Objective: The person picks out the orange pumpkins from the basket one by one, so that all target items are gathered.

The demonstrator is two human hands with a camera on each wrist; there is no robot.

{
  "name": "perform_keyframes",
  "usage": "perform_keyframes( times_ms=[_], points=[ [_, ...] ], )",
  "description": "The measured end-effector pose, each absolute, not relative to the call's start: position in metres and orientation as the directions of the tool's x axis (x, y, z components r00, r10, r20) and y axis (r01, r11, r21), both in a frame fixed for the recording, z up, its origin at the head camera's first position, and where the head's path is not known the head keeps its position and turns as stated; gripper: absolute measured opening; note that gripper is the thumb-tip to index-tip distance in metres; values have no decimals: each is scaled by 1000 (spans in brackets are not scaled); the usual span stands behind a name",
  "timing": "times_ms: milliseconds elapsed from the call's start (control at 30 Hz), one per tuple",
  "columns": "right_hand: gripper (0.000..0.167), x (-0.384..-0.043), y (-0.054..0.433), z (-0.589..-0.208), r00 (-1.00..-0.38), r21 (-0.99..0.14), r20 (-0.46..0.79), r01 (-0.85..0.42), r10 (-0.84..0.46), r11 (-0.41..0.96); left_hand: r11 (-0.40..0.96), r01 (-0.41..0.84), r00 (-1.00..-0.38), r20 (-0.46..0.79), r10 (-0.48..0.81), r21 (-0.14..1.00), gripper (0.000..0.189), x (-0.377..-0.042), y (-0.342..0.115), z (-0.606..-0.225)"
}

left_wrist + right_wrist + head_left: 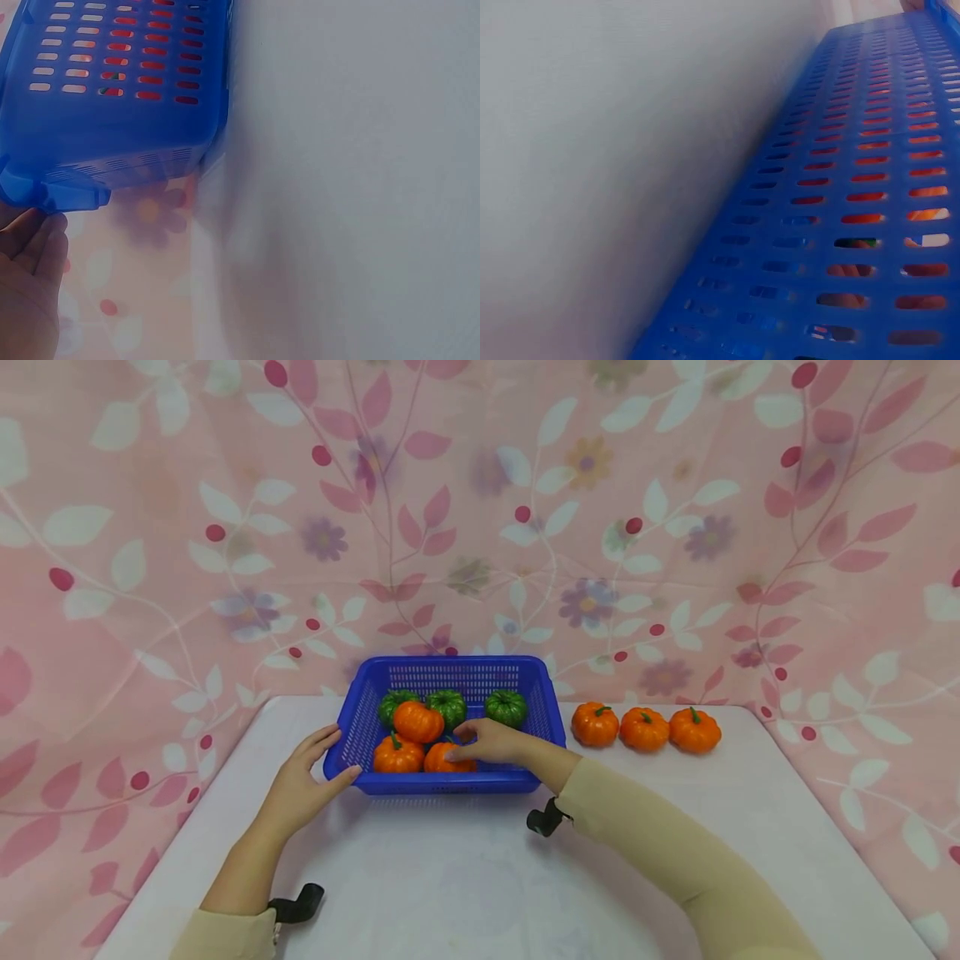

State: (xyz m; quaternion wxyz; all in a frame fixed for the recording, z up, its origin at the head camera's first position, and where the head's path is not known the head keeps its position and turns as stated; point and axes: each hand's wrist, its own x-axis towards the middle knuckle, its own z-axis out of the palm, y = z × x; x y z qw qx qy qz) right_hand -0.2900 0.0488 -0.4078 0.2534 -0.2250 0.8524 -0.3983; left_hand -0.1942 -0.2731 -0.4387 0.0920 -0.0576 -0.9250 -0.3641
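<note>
Head view: nearest, a broad white stretch of desk [450, 877] gives room before a blue basket [450, 783]. The left hand [303, 781], its grip spread, touches the basket's left rim; the right hand's [491, 741] grip pinches an orange pumpkin [439, 762] just inside the near edge. Farther in sit three green pumpkins [446, 708]; outside, a row of orange pumpkins [643, 729] stands near the desk's far edge, before pink floral cloth [480, 543].
</note>
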Motion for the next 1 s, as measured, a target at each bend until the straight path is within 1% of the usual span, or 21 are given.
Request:
perform_keyframes(
  times_ms=[200,333,600,733,1000],
  points=[
    [65,-291,48,-411,-753,-811,-260,-169,-604,560,729,172,-977,212,38,663,80,-194,-273,-438],
    [65,-291,49,-411,-753,-819,-244,-178,-612,545,727,175,-976,214,40,663,80,-194,-272,-438],
    [68,-286,57,-402,-791,-836,-181,-189,-584,515,724,187,-973,228,43,664,80,-193,-272,-438],
    [68,-282,68,-387,-815,-834,-119,-228,-567,503,724,187,-973,224,46,664,80,-192,-271,-438],
    [67,-261,106,-344,-859,-799,58,-345,-508,492,724,185,-974,223,44,664,79,-192,-272,-436]
  ],
)
